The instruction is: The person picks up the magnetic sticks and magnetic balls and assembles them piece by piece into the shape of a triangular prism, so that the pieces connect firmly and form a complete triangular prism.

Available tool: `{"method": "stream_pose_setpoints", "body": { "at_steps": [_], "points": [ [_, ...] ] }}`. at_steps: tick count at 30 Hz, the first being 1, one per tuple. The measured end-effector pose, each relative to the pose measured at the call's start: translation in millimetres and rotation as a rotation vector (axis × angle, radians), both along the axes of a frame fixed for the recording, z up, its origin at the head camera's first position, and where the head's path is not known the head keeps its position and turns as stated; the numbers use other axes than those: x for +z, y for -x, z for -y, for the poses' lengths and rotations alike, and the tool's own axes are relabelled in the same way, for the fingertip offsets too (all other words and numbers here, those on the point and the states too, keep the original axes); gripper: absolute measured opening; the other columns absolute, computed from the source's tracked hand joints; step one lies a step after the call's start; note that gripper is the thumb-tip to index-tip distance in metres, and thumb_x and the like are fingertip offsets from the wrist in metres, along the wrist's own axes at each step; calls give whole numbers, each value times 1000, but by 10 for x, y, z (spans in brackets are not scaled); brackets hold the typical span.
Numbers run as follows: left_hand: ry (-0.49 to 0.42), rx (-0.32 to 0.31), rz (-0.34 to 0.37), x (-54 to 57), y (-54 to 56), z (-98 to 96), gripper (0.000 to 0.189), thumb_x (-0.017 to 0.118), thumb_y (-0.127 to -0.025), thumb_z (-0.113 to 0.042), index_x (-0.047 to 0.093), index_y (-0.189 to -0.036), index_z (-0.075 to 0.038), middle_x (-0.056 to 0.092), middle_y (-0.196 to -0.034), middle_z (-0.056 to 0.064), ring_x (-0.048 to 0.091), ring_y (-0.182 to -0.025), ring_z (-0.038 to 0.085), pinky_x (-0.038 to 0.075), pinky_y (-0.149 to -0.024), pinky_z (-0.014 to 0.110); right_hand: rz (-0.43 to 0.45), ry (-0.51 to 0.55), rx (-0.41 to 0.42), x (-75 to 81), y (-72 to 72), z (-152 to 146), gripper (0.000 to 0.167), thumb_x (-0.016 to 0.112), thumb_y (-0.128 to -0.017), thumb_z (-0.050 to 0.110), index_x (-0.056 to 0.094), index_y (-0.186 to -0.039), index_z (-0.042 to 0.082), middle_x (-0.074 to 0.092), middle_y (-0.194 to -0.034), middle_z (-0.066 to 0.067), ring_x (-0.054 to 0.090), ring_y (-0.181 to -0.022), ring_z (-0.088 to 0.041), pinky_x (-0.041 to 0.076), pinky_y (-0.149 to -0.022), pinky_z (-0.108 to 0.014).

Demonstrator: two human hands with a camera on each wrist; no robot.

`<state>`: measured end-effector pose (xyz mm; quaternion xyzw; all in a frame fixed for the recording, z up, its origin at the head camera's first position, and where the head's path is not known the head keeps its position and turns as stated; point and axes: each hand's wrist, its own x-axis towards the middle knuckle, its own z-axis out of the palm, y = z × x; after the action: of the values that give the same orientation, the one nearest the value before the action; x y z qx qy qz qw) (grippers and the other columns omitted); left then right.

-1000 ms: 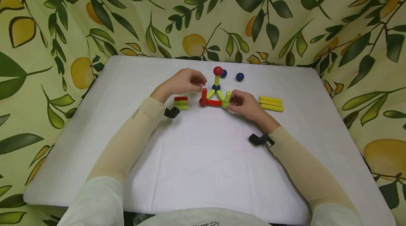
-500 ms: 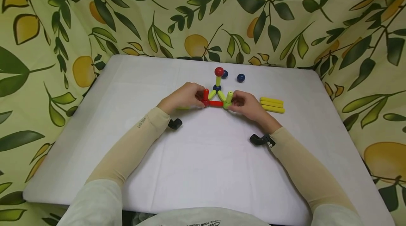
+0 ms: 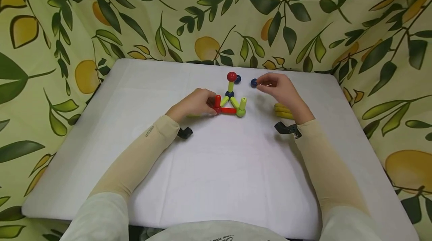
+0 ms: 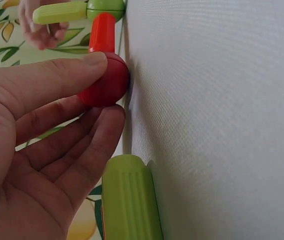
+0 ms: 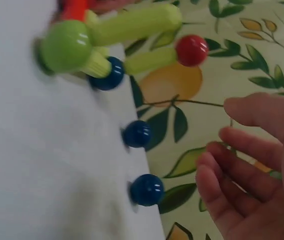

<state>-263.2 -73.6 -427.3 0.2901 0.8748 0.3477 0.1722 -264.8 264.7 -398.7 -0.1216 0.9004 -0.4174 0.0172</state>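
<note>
A triangular frame of ball-and-stick pieces lies on the table, its front bar a red stick [image 3: 228,110]. My left hand [image 3: 199,102] pinches the dark red ball [image 4: 112,82] at its left corner between thumb and fingers. At the right corner, a lime green ball [image 3: 240,112] bears an upright green stick [image 3: 243,103]. The back corner is a blue ball [image 3: 229,94] with a green stick topped by a bright red ball [image 3: 231,76]. My right hand [image 3: 281,89] is raised near a loose blue ball [image 3: 254,83], fingers and thumb apart; the right wrist view shows a gap between them.
Another loose blue ball [image 3: 237,79] sits behind the frame. Several yellow sticks [image 3: 282,110] lie under my right wrist, partly covered by it. Beside my left hand lies a green stick [image 4: 130,197], mostly hidden in the head view. A patterned curtain [image 3: 206,19] hangs behind the table.
My left hand came down to the red corner ball and took hold of it. My right hand left the green corner and moved back and right, to the loose blue ball.
</note>
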Motion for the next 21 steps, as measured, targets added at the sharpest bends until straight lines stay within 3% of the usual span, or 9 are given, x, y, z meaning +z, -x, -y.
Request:
{"method": "stream_pose_setpoints", "body": {
  "at_steps": [3,7,16,21],
  "points": [
    [0,-2,-2,-5,-3,6,31,89,-91,-10,76,-118,-3,74,-104,6,68,-98,23,56,-95,36,-41,5,-87,63,150,-57,42,74,-106,36,72,-134,5,71,-129,-11,62,-117,-26,51,-99,-40],
    [-9,-13,-13,-20,1,1,28,90,-91,-9,76,-115,-4,74,-102,5,68,-96,23,56,-94,36,-27,9,-176,86,329,-87,48,74,-105,42,71,-138,7,69,-132,-13,61,-118,-27,50,-99,-40],
    [-5,-5,-8,-8,-7,8,26,90,-91,-10,76,-112,-5,74,-99,5,67,-94,23,55,-93,35,233,-62,-250,-85,572,27,61,75,-103,43,63,-148,3,65,-136,-18,67,-111,-33,52,-98,-44],
    [-1,3,8,-3,-17,0,28,90,-91,-9,76,-114,-4,75,-102,6,68,-96,23,56,-94,35,274,-102,-277,-191,581,100,59,76,-103,41,65,-146,1,70,-126,-19,68,-105,-31,52,-91,-41]
  ]
}}
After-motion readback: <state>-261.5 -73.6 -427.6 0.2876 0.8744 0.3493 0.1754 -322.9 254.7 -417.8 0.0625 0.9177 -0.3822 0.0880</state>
